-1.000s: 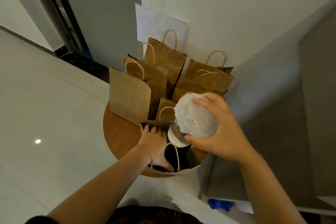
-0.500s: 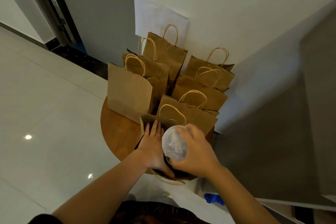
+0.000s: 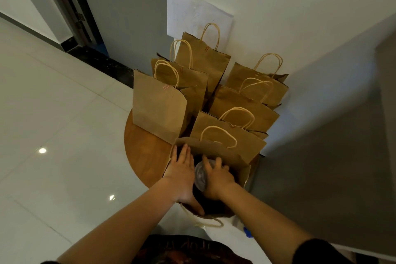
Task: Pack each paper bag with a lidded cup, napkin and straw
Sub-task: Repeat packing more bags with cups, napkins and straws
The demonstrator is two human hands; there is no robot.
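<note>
A round wooden table [image 3: 145,152] stands in a white-walled corner, crowded with brown paper bags. Six handled bags [image 3: 246,111] stand upright from the table's centre out to 12 and 1 o'clock, the tallest at 12 against a white sheet of paper [image 3: 192,13] on the wall; one at 10 o'clock carries a small pink paper clip [image 3: 166,87]. At 6 o'clock, on the table's near edge, an open paper bag [image 3: 231,156] is held wide by a person's left hand [image 3: 182,176], fingers straight and flat against the bag's left wall, thumb at its near rim. Inside the bag's mouth the right hand [image 3: 218,178] curls its fingers around a lidded cup [image 3: 200,176], its clear lid showing just between the two hands.
</note>
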